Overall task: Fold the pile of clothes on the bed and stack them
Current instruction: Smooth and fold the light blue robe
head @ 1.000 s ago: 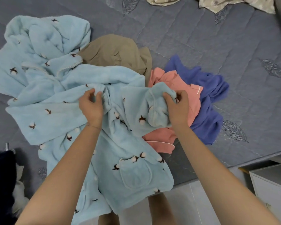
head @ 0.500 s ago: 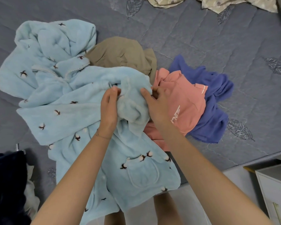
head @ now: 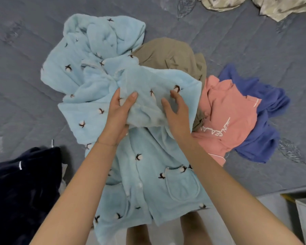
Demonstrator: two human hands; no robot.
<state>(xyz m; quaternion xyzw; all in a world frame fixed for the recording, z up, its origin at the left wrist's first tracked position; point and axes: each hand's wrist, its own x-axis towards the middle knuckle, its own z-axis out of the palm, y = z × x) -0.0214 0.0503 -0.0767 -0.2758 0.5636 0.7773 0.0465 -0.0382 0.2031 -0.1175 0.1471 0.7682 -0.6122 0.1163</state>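
Blue fleece robe point(head: 148, 183) hangs off the bed point(head: 25, 85) edge on your side of both grips. Left grip point(head: 119, 112) pinches a bunched fold of it, thumb on top. Right grip point(head: 177, 115) is curled onto the same fold just beside it; can't tell if it's pinching. Right of that grip: pink top point(head: 228, 112), then blue garment point(head: 265, 138). Beyond the grips: tan garment point(head: 170, 53).

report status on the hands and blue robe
Left hand grips light blue robe fold. Right hand on same fold, grip unclear. Robe not yet folded, overlaps tan garment.
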